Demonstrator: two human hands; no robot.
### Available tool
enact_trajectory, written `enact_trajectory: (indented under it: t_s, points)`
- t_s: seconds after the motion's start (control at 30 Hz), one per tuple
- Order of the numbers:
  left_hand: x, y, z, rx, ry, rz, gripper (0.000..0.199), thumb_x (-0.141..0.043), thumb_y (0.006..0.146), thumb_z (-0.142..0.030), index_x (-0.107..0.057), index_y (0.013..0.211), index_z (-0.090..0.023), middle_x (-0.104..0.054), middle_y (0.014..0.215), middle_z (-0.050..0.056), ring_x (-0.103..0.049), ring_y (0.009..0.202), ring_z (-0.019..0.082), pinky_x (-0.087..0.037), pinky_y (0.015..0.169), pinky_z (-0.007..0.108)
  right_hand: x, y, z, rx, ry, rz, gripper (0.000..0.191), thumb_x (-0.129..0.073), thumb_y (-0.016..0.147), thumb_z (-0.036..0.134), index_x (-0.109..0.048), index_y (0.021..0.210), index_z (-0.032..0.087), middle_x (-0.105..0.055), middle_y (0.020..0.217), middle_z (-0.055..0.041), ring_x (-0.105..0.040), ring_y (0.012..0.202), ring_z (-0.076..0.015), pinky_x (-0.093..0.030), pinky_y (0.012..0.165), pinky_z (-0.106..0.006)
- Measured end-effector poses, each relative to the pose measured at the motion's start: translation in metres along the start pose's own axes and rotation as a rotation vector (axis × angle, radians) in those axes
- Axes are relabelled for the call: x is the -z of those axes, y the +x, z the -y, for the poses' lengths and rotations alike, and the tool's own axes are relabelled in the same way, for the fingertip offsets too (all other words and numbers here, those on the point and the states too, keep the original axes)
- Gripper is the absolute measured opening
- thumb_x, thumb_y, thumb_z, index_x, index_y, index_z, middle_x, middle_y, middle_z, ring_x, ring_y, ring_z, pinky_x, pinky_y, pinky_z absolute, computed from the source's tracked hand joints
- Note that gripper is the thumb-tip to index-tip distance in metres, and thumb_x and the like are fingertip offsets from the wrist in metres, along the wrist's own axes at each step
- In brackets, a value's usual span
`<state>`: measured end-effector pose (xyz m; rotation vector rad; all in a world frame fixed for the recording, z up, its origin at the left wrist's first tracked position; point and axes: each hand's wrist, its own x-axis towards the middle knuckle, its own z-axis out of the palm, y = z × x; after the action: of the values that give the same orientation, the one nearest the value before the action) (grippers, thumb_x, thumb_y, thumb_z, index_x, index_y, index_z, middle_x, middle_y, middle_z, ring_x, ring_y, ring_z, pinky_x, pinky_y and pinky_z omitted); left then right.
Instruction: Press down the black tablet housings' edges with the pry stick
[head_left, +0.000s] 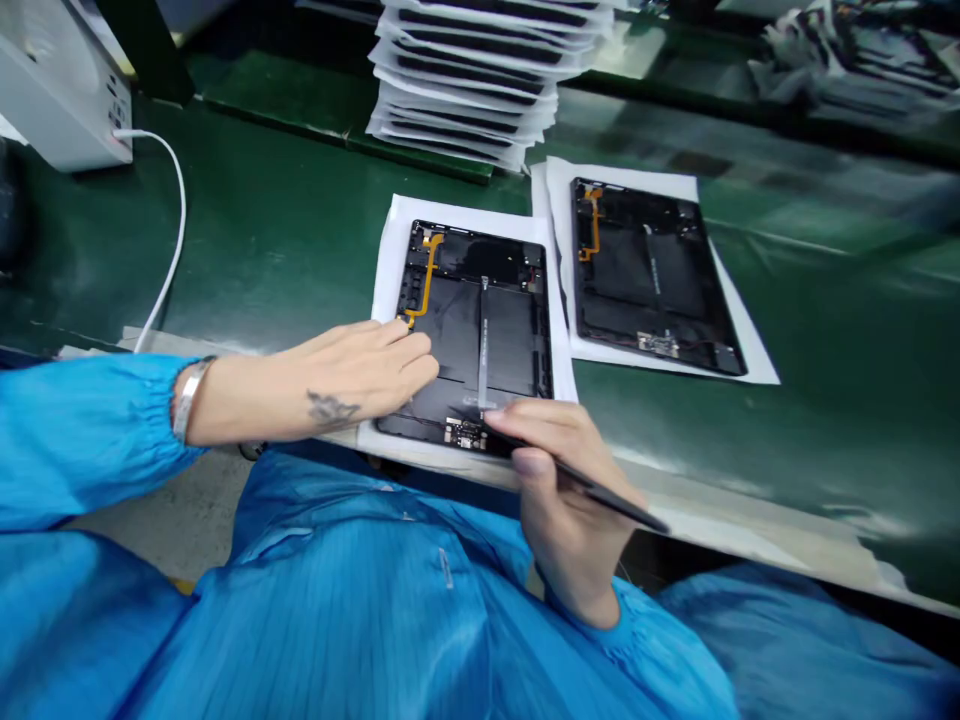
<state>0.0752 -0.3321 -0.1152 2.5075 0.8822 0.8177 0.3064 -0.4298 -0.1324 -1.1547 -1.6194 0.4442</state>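
Note:
An opened tablet housing, black inside, lies on a white sheet at the bench's front edge. Along its left side runs an orange flex cable; a grey ribbon cable runs down the middle. My left hand rests over the housing's left edge, fingers curled and pressed together, fingertips hidden beneath. In my right hand is a slim black stick-like tool, gripped between thumb and fingers. Its front end points at the ribbon's lower end, near a small circuit board; I cannot tell whether it touches.
A second opened tablet housing lies on white sheets to the right. Behind stands a tall stack of white-wrapped flat pieces. A white device with a white cable is at the left on the green bench.

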Motion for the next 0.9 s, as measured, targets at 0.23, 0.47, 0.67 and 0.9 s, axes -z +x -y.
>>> enact_trajectory:
  t_s: [0.23, 0.47, 0.67, 0.9]
  points:
    - [0.001, -0.022, -0.025, -0.057, 0.014, 0.012, 0.013, -0.051, 0.102, -0.023, -0.064, 0.1, -0.022, -0.068, 0.092, 0.006, -0.064, 0.083, 0.018, -0.052, 0.076, 0.032, -0.01, -0.002, 0.004, 0.246, -0.172, 0.169, 0.046, -0.045, 0.099, 0.009, -0.054, 0.142, 0.023, -0.071, 0.097, -0.0073, -0.065, 0.087, -0.0215, -0.05, 0.073, -0.038]
    - [-0.004, -0.036, -0.037, -0.066, -0.055, -0.091, 0.018, -0.056, 0.096, -0.006, -0.06, 0.108, -0.018, -0.069, 0.093, 0.005, -0.066, 0.088, 0.015, -0.055, 0.08, 0.028, -0.034, 0.015, 0.011, 0.357, -0.419, 0.246, 0.026, -0.043, 0.098, 0.006, -0.067, 0.098, 0.014, -0.067, 0.086, -0.0085, -0.047, 0.076, -0.0207, -0.036, 0.065, -0.036]
    - [-0.01, -0.045, -0.041, 0.132, -0.102, -0.203, 0.018, -0.063, 0.096, -0.013, -0.062, 0.112, -0.021, -0.07, 0.096, 0.004, -0.066, 0.086, 0.013, -0.056, 0.076, 0.025, -0.043, 0.018, 0.007, 0.325, -0.331, 0.27, 0.025, -0.045, 0.094, 0.003, -0.061, 0.083, 0.019, -0.064, 0.083, -0.0063, -0.044, 0.078, -0.021, -0.035, 0.068, -0.037]
    - [-0.009, -0.043, -0.043, 0.194, -0.133, -0.246, 0.011, -0.066, 0.095, -0.013, -0.068, 0.103, -0.019, -0.07, 0.091, 0.004, -0.066, 0.083, 0.013, -0.054, 0.069, 0.023, -0.046, 0.018, 0.001, 0.254, -0.24, 0.266, 0.02, -0.053, 0.087, 0.0, -0.061, 0.085, 0.018, -0.06, 0.081, -0.0058, -0.044, 0.078, -0.0204, -0.036, 0.069, -0.036]
